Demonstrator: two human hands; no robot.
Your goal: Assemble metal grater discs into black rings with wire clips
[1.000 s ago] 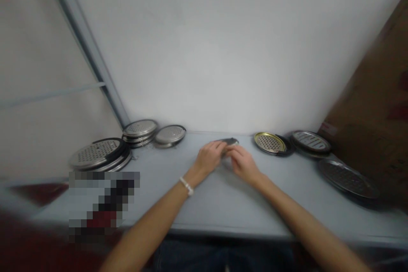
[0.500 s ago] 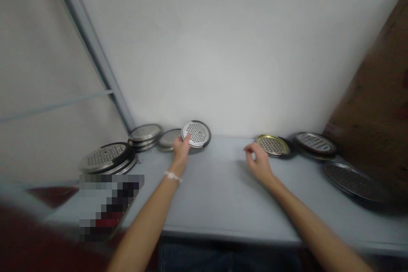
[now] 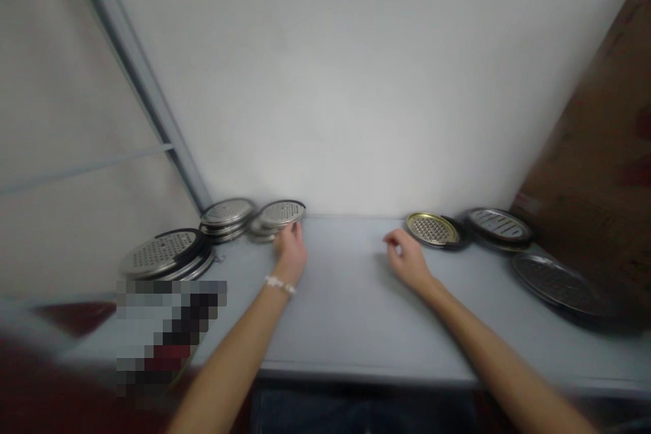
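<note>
Both forearms are bare, and a thin white bracelet (image 3: 280,284) circles the left wrist.

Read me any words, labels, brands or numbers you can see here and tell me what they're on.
No text can be read.
Brown cardboard box: a pale label and reddish marks, too blurred to read.
Perforated metal discs: no lettering visible.
Pixelated patch at lower left: nothing legible.

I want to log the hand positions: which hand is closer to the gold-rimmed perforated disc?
The right hand. It hovers just left of the gold-rimmed perforated disc, not touching it. The left hand is far to the left, at a silver perforated disc laid on others.
</note>
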